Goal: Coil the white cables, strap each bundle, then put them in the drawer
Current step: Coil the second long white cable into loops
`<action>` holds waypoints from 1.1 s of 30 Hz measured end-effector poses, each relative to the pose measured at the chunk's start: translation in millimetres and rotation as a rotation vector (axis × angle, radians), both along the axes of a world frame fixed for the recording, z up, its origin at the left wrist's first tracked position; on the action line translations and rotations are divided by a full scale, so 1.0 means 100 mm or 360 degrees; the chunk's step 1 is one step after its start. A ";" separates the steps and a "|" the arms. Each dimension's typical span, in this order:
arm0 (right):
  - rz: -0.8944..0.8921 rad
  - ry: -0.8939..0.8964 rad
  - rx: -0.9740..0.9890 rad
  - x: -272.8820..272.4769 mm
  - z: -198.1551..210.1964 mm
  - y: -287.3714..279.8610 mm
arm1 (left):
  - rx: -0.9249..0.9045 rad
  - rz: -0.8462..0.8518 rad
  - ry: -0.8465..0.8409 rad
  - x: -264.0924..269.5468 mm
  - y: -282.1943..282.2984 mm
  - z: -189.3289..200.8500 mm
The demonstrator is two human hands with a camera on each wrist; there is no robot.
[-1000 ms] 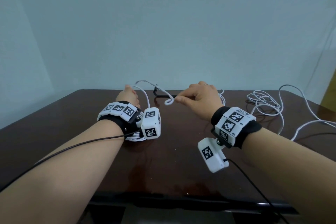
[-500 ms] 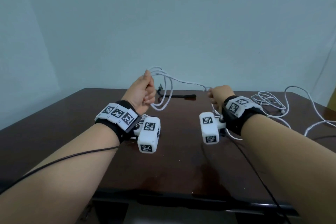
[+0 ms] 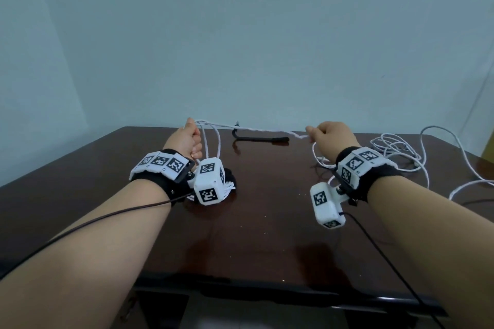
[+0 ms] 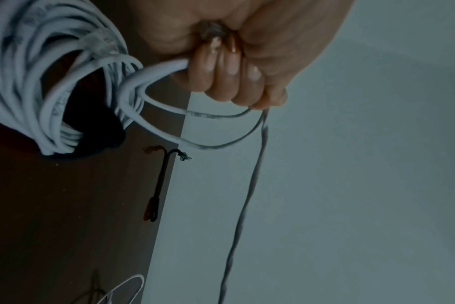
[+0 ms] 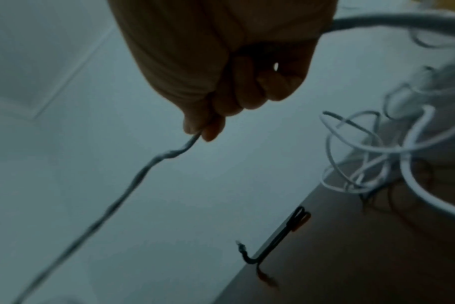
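- The hands have drawn wider apart than half a second ago, pulling the white cable [image 3: 256, 130] into a near-level line across the middle of the frame.
- The left hand [image 3: 187, 139] is fisted round two hanging loops; the right hand [image 3: 330, 139] pinches the strand.
- One coiled bundle [image 4: 39, 82] lies at the wrist view's upper left, its printed lettering unreadable.
- One black strap [image 3: 260, 138] lies on the desk [image 3: 267, 222]; loose cable [image 3: 395, 149] sprawls at right.
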State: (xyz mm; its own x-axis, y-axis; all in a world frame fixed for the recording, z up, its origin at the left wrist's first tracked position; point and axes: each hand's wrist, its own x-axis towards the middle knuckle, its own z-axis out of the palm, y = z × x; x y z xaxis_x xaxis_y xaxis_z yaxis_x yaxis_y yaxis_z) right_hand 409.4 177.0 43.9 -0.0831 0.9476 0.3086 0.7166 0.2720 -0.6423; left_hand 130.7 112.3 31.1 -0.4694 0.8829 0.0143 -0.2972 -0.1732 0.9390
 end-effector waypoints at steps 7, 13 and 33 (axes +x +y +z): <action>-0.0244 0.0618 0.0031 -0.05 -0.03 0.10 | -0.0160 -0.0038 -0.0091 0.07 0.02 -0.07; 0.0005 0.0487 0.0089 -0.01 -0.11 0.10 | -0.0175 -0.0252 -0.0294 0.08 -0.01 0.01; 0.0910 0.0313 -0.0170 -0.47 0.10 -0.46 | -0.0269 0.0036 -0.0145 0.30 0.06 0.03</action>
State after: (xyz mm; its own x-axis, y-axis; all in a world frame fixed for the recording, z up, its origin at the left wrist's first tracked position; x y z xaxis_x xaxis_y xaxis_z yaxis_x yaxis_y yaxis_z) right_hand 362.7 130.6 53.7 -0.5384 0.7964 0.2755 0.3416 0.5051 -0.7926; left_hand 161.0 118.6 33.8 -0.4817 0.8583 -0.1769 -0.3800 -0.0227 0.9247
